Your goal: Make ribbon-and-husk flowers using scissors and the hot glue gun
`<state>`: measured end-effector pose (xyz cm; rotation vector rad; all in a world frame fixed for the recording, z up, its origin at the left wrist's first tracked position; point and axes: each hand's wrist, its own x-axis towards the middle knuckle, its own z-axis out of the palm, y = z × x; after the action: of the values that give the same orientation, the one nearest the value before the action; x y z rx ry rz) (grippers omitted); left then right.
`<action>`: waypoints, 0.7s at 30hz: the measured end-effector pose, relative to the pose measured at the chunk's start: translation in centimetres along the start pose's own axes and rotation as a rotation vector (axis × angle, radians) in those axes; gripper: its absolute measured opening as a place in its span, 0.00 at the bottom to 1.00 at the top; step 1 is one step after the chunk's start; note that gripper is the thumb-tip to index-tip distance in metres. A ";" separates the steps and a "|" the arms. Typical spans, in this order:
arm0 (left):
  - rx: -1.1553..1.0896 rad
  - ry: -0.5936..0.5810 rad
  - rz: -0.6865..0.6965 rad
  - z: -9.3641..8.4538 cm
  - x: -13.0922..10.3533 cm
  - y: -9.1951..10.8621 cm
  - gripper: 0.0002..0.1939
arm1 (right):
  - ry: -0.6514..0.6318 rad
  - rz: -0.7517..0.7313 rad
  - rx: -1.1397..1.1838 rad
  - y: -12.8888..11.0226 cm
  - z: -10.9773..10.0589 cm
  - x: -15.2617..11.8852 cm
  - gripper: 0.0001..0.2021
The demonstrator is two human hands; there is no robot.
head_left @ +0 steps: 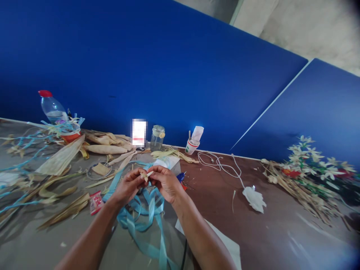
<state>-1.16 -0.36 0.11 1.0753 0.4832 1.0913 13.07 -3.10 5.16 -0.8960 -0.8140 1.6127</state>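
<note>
There is one left hand and one right hand, so that makes two hands. There is one little pale piece. There is one bottle, one red tub, one clear jar, one white cup, one red packet and one crumpled white wad. There are two blue boards. The dry leaves and white flowers are too many to count. The blue ribbon is so tangled that you cannot tell if it is one or more.
</note>
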 end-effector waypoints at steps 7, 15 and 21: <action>0.096 0.099 0.016 0.6 0.0 0.2 0.16 | 0.012 -0.039 -0.041 0.4 -0.2 0.2 0.08; 0.167 0.183 0.045 0.1 0.2 -0.2 0.16 | 0.021 -0.027 -0.024 0.0 -0.6 0.1 0.11; 0.244 0.169 0.113 -0.5 0.4 -0.9 0.14 | 0.016 -0.023 -0.176 -0.3 -0.8 0.0 0.19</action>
<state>-0.96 0.19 -0.82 1.2406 0.7109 1.2524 13.92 -3.03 5.00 -1.0186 -0.9631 1.5290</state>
